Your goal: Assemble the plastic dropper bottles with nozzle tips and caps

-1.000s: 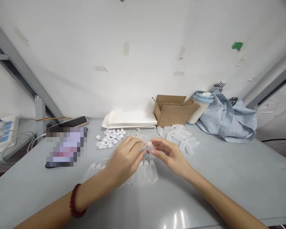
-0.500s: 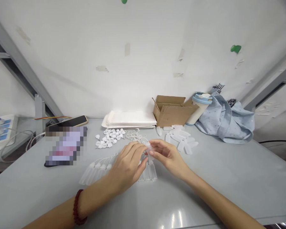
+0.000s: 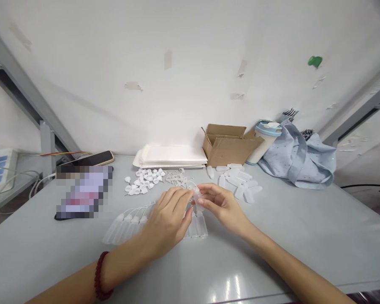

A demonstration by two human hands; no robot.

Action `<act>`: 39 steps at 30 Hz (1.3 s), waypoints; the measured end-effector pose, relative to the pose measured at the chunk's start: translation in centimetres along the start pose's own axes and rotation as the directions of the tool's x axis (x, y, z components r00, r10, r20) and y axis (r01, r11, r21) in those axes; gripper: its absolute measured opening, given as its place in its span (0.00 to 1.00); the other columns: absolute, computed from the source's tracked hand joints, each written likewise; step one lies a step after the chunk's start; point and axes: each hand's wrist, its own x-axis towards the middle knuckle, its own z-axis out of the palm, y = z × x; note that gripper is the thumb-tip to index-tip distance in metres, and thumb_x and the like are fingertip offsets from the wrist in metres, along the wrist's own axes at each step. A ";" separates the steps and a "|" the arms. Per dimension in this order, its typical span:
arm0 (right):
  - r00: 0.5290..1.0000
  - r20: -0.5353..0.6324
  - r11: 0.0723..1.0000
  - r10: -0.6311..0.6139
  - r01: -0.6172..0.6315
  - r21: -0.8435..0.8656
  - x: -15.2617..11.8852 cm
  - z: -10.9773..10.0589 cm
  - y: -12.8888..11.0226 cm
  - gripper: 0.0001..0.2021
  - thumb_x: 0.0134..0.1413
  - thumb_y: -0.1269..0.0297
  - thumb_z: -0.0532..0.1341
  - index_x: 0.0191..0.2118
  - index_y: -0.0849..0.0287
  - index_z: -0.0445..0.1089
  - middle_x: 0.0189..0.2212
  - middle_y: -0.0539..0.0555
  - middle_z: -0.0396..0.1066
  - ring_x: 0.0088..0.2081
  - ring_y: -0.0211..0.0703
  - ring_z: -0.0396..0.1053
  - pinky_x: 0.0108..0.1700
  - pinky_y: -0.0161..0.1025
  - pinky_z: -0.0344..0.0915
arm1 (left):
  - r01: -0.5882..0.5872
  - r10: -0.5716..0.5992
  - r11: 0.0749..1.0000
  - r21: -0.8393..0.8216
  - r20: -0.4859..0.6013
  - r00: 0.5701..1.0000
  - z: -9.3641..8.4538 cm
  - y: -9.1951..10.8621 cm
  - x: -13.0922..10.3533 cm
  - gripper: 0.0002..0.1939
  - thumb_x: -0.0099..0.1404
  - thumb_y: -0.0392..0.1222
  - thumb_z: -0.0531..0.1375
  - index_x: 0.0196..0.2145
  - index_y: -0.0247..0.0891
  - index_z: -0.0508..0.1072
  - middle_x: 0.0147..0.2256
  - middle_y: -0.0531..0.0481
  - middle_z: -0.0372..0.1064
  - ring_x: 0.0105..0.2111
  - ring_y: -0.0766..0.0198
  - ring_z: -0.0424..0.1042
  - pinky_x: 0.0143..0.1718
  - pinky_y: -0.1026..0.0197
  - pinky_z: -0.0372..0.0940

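Observation:
Between both hands is a small translucent plastic tube point(image 3: 199, 203) with a white cap point(image 3: 196, 192) and a thin cord at its top. My right hand point(image 3: 221, 206) pinches the tube between thumb and fingers. The fingertips of my left hand point(image 3: 169, 215) are closed at the cap, palm facing down. Under and beside my left hand lies a row of capped tubes with white cord loops point(image 3: 126, 228), partly covered by the hand. Behind the hands are a pile of loose white caps point(image 3: 144, 181), a tangle of white cords point(image 3: 176, 178) and several loose translucent tubes point(image 3: 240, 181).
Along the wall stand a stack of white envelopes point(image 3: 172, 156), an open cardboard box point(image 3: 231, 150), a blue-lidded cup point(image 3: 264, 141) and a light blue fabric bag point(image 3: 304, 160). A phone point(image 3: 91, 161) and a pixelated flat object point(image 3: 85, 194) lie left, near a power strip point(image 3: 1, 169).
The view has shifted slightly. Both hands stay together at the capped tube, with hardly any change in their grip.

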 end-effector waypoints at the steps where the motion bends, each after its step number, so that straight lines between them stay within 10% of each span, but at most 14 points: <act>1: 1.000 0.002 1.000 -0.003 0.003 0.011 0.0 0.0 -0.1 0.10 0.53 0.65 0.62 0.42 0.56 0.69 0.33 0.51 0.72 0.37 0.41 0.73 0.43 0.41 0.68 | -0.011 0.011 1.000 0.013 0.006 1.000 0.0 0.0 -0.1 0.17 0.63 0.27 0.55 0.50 0.27 0.63 0.41 0.38 0.69 0.43 0.52 0.65 0.42 0.50 0.66; 16: 0.999 0.028 0.993 0.038 -0.041 0.107 0.3 -0.4 -0.2 0.12 0.54 0.61 0.63 0.43 0.57 0.70 0.35 0.54 0.76 0.38 0.43 0.74 0.44 0.42 0.67 | 0.055 -0.057 0.992 -0.112 -0.019 0.998 -0.3 0.2 0.2 0.15 0.63 0.27 0.54 0.48 0.34 0.65 0.41 0.42 0.69 0.43 0.54 0.66 0.43 0.50 0.65; 27: 0.960 0.261 0.833 0.102 -0.226 0.505 0.5 -0.6 -0.2 0.15 0.53 0.64 0.64 0.46 0.61 0.71 0.40 0.59 0.75 0.44 0.48 0.73 0.50 0.45 0.65 | -0.002 0.002 0.993 -0.121 -0.003 1.000 -0.4 0.1 1.1 0.24 0.63 0.35 0.59 0.55 0.33 0.59 0.51 0.36 0.63 0.53 0.51 0.61 0.53 0.47 0.61; 39: 0.993 0.103 0.983 0.056 -0.073 0.170 0.6 -1.6 -1.2 0.13 0.52 0.61 0.63 0.43 0.61 0.72 0.29 0.53 0.74 0.33 0.41 0.73 0.38 0.39 0.68 | -0.086 0.097 0.991 -0.098 0.109 0.989 -0.4 -0.3 4.1 0.18 0.61 0.37 0.61 0.49 0.35 0.65 0.46 0.40 0.68 0.49 0.52 0.64 0.48 0.47 0.64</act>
